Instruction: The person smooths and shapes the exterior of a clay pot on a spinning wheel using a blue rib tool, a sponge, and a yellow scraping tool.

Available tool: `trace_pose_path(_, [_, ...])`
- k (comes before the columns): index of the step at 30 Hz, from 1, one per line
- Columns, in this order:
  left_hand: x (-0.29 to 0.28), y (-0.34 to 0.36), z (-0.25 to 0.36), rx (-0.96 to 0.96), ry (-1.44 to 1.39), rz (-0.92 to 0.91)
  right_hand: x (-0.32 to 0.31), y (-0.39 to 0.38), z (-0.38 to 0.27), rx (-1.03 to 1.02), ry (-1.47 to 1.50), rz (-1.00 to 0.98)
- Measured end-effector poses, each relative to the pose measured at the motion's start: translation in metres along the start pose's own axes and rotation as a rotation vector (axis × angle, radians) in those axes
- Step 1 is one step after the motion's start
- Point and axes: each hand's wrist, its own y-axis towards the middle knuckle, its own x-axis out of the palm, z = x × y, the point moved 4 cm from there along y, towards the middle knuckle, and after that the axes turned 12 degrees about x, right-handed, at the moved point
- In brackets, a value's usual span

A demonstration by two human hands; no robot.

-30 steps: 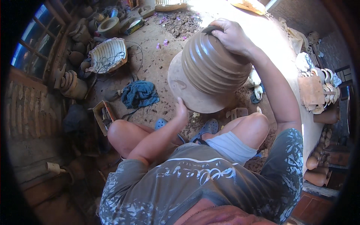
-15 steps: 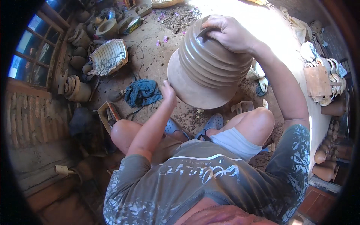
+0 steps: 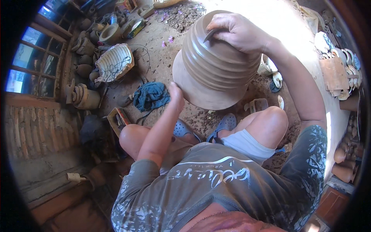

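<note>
A tall brown clay pot (image 3: 214,58) with wavy horizontal rings stands on a broad pale round disc (image 3: 205,97), a little above my crossed legs. My right hand (image 3: 235,33) is at the upper part of the pot, fingers closed on a thin dark scraper (image 3: 211,34) held against its wall. My left hand (image 3: 174,92) grips the disc's left edge, its fingertips partly hidden. Just left of that hand lies a crumpled teal cloth (image 3: 150,96).
A curved ribbed piece (image 3: 114,63) with wire, clay pots (image 3: 83,71) and a window (image 3: 34,58) are on the left. A cardboard box (image 3: 116,120) sits by my left knee. Stacked pieces (image 3: 334,77) and rows of pots (image 3: 344,162) line the right; clay crumbs litter the floor.
My left hand has risen along the disc's edge. My right hand and scraper have shifted slightly down and left over the pot's wall, with more of the pot's top now showing.
</note>
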Motion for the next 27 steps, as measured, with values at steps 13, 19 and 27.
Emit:
trace_pose_path(13, [0.04, -0.11, -0.006, -0.245, 0.024, 0.001, -0.001, -0.015, -0.004, -0.031, 0.002, -0.016])
trace_pose_path(19, [-0.019, 0.008, 0.019, 0.032, 0.129, 0.115, -0.008, -0.012, -0.012, -0.082, 0.005, -0.052])
trace_pose_path(27, [-0.014, -0.022, -0.037, 0.099, 0.216, 0.079, -0.067, -0.039, 0.014, 0.304, 0.411, 0.014])
